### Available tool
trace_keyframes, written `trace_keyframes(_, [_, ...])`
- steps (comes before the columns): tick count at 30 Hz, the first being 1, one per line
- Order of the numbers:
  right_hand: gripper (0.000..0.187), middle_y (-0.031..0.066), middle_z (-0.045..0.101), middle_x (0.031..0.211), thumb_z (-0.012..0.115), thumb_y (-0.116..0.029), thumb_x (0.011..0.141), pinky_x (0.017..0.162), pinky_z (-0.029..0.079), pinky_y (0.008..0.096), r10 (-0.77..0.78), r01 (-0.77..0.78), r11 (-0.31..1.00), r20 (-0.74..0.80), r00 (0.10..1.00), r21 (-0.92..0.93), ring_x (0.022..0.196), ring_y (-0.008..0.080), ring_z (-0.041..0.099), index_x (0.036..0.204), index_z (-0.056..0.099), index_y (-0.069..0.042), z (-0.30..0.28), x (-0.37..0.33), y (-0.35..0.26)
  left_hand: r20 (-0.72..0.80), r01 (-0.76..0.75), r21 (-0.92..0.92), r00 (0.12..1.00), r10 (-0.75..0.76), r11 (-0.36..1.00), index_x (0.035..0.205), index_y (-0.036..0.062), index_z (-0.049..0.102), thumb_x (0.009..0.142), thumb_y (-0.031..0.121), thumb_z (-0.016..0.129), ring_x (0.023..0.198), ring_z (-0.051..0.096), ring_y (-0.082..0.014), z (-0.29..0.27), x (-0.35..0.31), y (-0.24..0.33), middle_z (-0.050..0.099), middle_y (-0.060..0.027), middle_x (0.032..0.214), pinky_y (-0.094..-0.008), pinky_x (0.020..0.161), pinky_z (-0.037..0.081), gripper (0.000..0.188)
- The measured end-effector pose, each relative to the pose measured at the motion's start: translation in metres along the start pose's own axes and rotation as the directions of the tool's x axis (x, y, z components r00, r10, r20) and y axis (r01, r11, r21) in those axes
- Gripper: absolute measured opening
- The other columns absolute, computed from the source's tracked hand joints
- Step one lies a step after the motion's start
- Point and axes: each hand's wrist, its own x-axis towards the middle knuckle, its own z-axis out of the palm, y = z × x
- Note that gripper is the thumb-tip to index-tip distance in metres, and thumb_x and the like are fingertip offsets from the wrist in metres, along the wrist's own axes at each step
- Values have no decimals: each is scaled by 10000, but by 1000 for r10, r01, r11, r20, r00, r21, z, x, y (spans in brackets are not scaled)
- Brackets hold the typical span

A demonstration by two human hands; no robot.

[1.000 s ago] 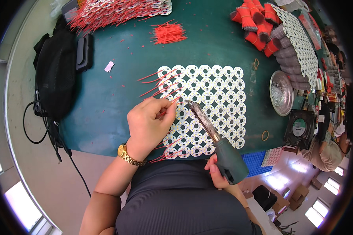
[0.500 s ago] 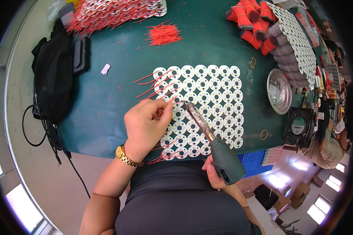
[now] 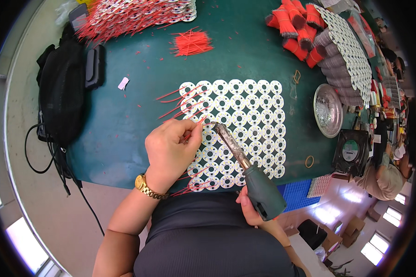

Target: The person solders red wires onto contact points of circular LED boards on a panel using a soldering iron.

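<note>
Head view: soldering seems underway, left hand (image 3: 172, 144) pinching red wire (image 3: 202, 120), right hand (image 3: 248, 208) gripping the iron (image 3: 260, 185), steadiness likely needed next.

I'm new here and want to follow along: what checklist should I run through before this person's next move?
1. Left hand pinching a thin red wire: ok.
2. Right hand gripping the soldering iron with a dark green handle and metal barrel: ok.
3. Left fingers apart from the iron's dark tip: ok, a small gap shows.
4. Tip touching the white panel of ring-shaped circuit boards: cannot tell.
5. Tip hot: cannot tell.
6. Smooth green tabletop free of tiny red scraps: not ok, several lie scattered.
</note>
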Motion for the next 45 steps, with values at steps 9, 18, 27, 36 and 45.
trace_keyframes(9, [163,78,554,797,573,-60,887,614,505,296,-89,86,993,37,995,81,681,159,595,1034,536,3,-1,-8,15,-18,-5,-23,1000,5,1000,736,48,686,759,60,784,511,551,-105,1,1,-1,617,-28,627,-245,479,429,101])
trace_keyframes(18, [216,66,546,816,583,-80,887,623,506,299,17,-23,993,56,998,115,702,152,594,1080,517,-8,0,-13,17,17,-18,-34,1000,19,999,764,23,686,773,27,778,546,553,-68,-1,0,0,642,-31,683,-215,502,442,92])
trace_keyframes(27, [284,96,552,956,601,-100,903,758,535,361,-97,127,877,-89,991,463,802,203,604,1153,507,-4,10,-17,12,68,18,-153,998,-8,988,825,15,695,776,-30,767,583,507,-66,-25,-1,5,624,-30,740,-210,512,391,98])
trace_keyframes(36, [517,110,550,942,683,-375,887,685,519,340,40,-62,887,57,998,458,804,220,607,1235,506,-36,-4,-30,25,307,146,-104,946,-108,984,755,8,668,758,25,778,554,471,-72,-32,1,3,592,-24,684,-237,499,377,112])
trace_keyframes(45, [661,78,556,922,669,-605,843,588,467,281,125,-146,934,85,989,325,758,187,600,1192,528,-61,-3,-36,25,367,81,-58,929,-54,995,729,4,658,730,23,765,528,462,-66,-31,5,-3,592,-22,669,-235,485,377,109])
